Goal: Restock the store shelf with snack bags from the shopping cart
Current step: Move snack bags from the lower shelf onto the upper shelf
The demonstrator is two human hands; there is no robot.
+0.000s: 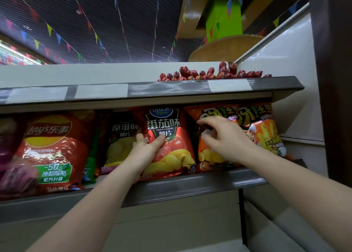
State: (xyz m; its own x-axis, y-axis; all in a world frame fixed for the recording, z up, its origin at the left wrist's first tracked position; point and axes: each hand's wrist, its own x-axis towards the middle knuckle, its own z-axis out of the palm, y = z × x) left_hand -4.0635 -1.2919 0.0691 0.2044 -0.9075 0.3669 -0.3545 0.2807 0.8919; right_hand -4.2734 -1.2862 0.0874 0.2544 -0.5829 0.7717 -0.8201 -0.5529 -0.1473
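Note:
A red tomato-flavour chip bag (169, 126) stands upright on the grey shelf (190, 187). My left hand (146, 147) grips its left edge, thumb on the front and fingers behind it. My right hand (221, 137) reaches toward the orange fries bag (213, 114) just right of the tomato bag, with fingers loosely curled in front of it; whether they touch it I cannot tell. The shopping cart is out of view.
A red Lay's bag (55, 148) and a dark original-flavour bag (122, 137) stand to the left, a second orange bag (264, 129) to the right. The upper shelf (152, 89) hangs close overhead, holding red sausage packs (213, 74). A dark pillar (335, 80) borders the right.

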